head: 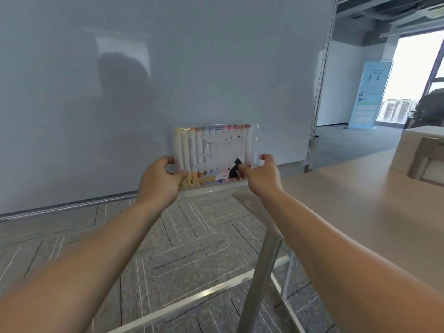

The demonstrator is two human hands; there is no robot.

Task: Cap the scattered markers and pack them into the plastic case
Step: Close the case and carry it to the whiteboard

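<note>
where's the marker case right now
In the head view the clear plastic marker case is held upright in mid-air at centre frame, gripped by the left hand and right hand, before the whiteboard, left of the table.

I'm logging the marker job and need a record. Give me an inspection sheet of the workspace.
Surface: beige table at right; plastic case not resting on it.
Job's things: plastic case held up in the air, a row of capped markers inside; no loose markers seen.
Clutter: pale boxy object at the table's far end.
Grippers: left hand grips the case's left edge; right hand pinches its lower right corner.
Cables: nothing seen.
Surroundings: grey wall panel, patterned carpet, standing banner beyond.
</note>
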